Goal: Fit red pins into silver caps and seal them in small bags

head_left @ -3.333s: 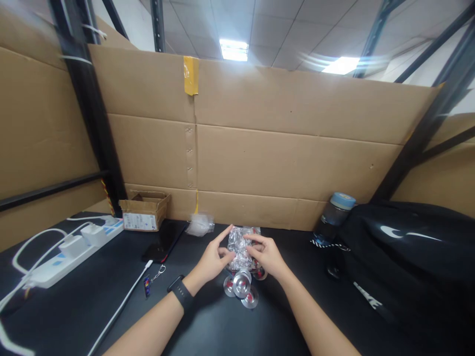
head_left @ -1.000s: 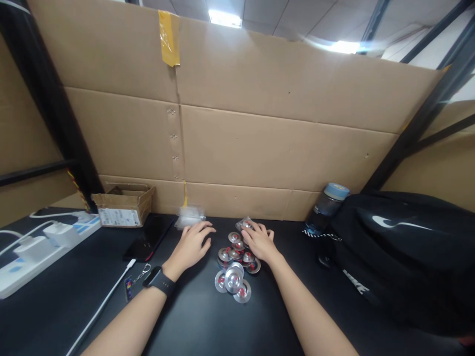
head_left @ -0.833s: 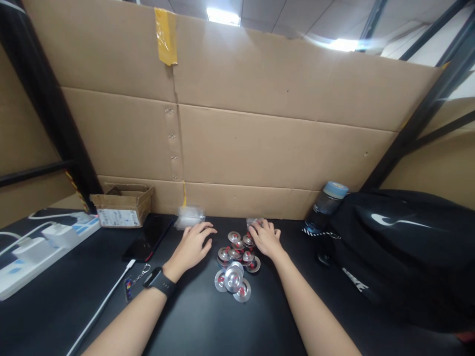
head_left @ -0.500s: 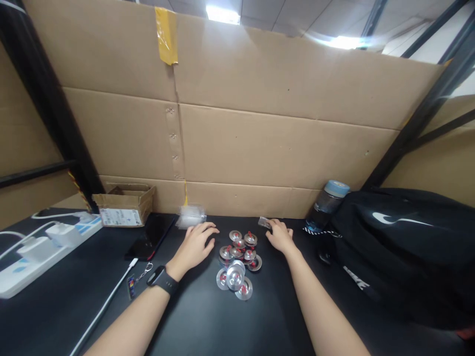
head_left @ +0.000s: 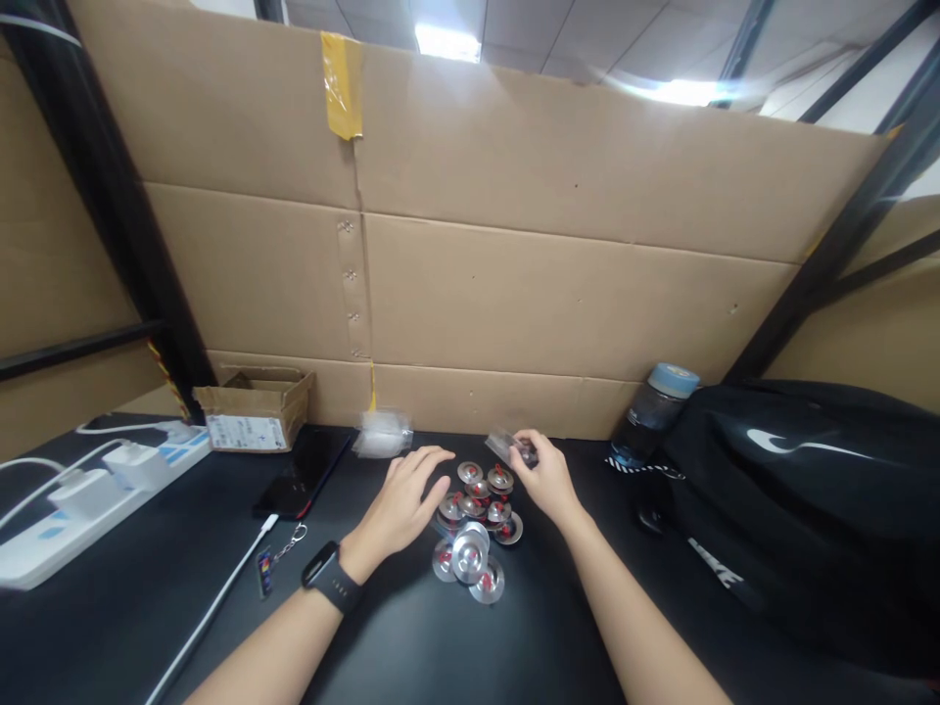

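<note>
Small silvery metal discs with domed centres and red loops, like finger cymbals [head_left: 470, 555], lie heaped on the black table [head_left: 411, 646]. My left hand [head_left: 402, 499], a dark watch on its wrist, hovers open at the heap's left side with fingers stretched and holds nothing. At the heap's far right my right hand [head_left: 543, 475] pinches a small clear plastic bag [head_left: 500, 446]. Something dark shows in or behind the bag under the fingertips; I cannot make it out. A stack of clear plastic bags [head_left: 383, 434] lies beyond my left hand.
A phone [head_left: 301, 477], an opened cardboard box [head_left: 254, 416], a white power strip [head_left: 103, 509] and a keychain [head_left: 265, 570] are on the left. On the right stand a blue-lidded bottle [head_left: 653, 416] and a black bag [head_left: 800, 519]. A cardboard wall [head_left: 514, 294] closes the back.
My right hand has lifted the small plastic bag off the table and brought it left, nearer the heap. My left hand has shifted slightly right, its fingers still apart.
</note>
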A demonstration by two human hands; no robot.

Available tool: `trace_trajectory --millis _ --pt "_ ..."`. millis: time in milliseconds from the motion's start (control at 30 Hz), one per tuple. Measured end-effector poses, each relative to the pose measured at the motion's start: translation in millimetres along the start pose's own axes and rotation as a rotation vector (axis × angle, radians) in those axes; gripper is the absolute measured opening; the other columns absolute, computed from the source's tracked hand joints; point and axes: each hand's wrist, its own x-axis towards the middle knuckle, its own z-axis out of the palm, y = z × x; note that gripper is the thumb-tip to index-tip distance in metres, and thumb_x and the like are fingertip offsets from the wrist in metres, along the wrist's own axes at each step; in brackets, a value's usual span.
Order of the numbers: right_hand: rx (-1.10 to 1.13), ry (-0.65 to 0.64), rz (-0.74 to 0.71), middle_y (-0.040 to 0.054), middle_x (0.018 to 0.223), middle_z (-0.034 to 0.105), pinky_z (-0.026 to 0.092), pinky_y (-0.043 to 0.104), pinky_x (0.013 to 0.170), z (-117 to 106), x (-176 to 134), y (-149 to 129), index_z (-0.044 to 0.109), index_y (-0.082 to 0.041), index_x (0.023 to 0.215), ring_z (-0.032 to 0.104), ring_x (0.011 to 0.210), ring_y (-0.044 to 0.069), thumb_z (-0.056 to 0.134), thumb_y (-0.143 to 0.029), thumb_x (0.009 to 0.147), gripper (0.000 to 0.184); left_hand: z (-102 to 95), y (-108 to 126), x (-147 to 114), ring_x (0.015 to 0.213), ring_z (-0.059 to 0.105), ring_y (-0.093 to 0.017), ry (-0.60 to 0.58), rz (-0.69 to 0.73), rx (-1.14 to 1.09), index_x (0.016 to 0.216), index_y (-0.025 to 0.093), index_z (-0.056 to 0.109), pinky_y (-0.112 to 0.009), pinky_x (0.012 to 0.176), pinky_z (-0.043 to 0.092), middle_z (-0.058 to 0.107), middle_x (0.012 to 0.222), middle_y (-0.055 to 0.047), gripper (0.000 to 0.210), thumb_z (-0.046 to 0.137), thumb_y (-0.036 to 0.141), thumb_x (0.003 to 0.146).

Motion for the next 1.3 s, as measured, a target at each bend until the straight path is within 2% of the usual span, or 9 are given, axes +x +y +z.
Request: trace_trajectory --millis 133,300,433,600,767,933,1067,1200,1300 --pt "0.08 -0.052 -0.148 0.0043 0.088 0.066 0.046 0.03 0.079 5 -12 -38 0.063 -0.022 0.095 0.06 0.084 0.02 0.06 -0.026 0.091 0.006 2.7 13 -1 0.137 0.044 -0.021 0.033 0.035 -0.06 0.144 0.026 0.043 -0.039 0.112 0.035 0.051 0.145 -0.008 0.04 0.043 0.031 0.104" --pt "0.181 -0.04 -0.133 0.0035 0.088 0.067 0.047 0.029 0.077 11 -21 -58 0.065 -0.022 0.096 0.062 0.081 0.019 0.062 -0.026 0.092 0.007 6.5 14 -2 0.133 0.044 -0.025 0.067 0.037 0.008 0.127 0.027 0.06 -0.044 0.109 0.037 0.053 0.14 -0.008 0.029 0.044 0.031 0.103" --pt "0.297 -0.032 0.009 0.0016 0.082 0.069 0.047 0.027 0.068 11 -20 -56 0.066 -0.021 0.091 0.061 0.07 0.016 0.065 -0.03 0.091 0.01 7.4 10 -1 0.128 0.046 -0.026 0.094 0.003 0.03 0.106 0.025 0.068 -0.045 0.104 0.037 0.056 0.132 -0.007 0.024 0.045 0.031 0.103" --pt "0.525 -0.108 0.115 0.0047 0.085 0.075 0.052 0.029 0.072 13 -19 -52 0.069 -0.019 0.091 0.069 0.077 0.02 0.069 -0.037 0.089 0.018 11.6 8 0 0.114 0.056 -0.024 0.092 -0.044 -0.054 0.094 0.023 0.065 -0.042 0.097 0.041 0.064 0.117 -0.005 0.015 0.055 0.033 0.098" --pt "0.583 -0.17 0.128 0.0071 0.089 0.077 0.054 0.031 0.076 12 -17 -51 0.073 -0.018 0.092 0.072 0.083 0.022 0.067 -0.04 0.09 0.022 16.0 8 1 0.098 0.063 -0.021 0.148 -0.145 -0.234 0.098 0.022 0.057 -0.035 0.089 0.048 0.067 0.104 -0.003 0.015 0.067 0.029 0.09" --pt "0.623 -0.217 0.149 0.0068 0.089 0.076 0.054 0.031 0.075 14 -16 -46 0.076 -0.019 0.092 0.071 0.081 0.021 0.068 -0.041 0.09 0.024 17.0 13 0 0.099 0.065 -0.02 0.13 -0.071 -0.346 0.104 0.022 0.062 -0.034 0.089 0.051 0.069 0.107 -0.005 0.016 0.066 0.022 0.088" --pt "0.684 -0.198 0.149 0.0059 0.088 0.072 0.054 0.03 0.07 17 -15 -43 0.077 -0.019 0.088 0.068 0.077 0.019 0.077 -0.041 0.081 0.023 18.2 18 -1 0.094 0.068 -0.02 0.07 -0.031 -0.444 0.106 0.023 0.066 -0.035 0.087 0.055 0.07 0.106 -0.006 0.017 0.063 0.02 0.09" --pt "0.784 -0.171 0.245 0.0029 0.078 0.069 0.054 0.028 0.063 17 -13 -42 0.071 -0.018 0.095 0.065 0.067 0.016 0.079 -0.041 0.078 0.03 22.2 15 0 0.094 0.071 -0.02 0.124 -0.126 -0.565 0.113 0.022 0.066 -0.035 0.088 0.058 0.07 0.112 -0.007 0.023 0.065 0.024 0.09" --pt "0.849 -0.215 0.245 0.0033 0.085 0.071 0.056 0.029 0.069 15 -12 -39 0.066 -0.02 0.108 0.068 0.073 0.017 0.08 -0.037 0.078 0.037 25.1 10 1 0.098 0.072 -0.021 0.212 -0.217 -0.644 0.114 0.02 0.066 -0.035 0.091 0.058 0.071 0.115 -0.008 0.022 0.061 0.029 0.094"
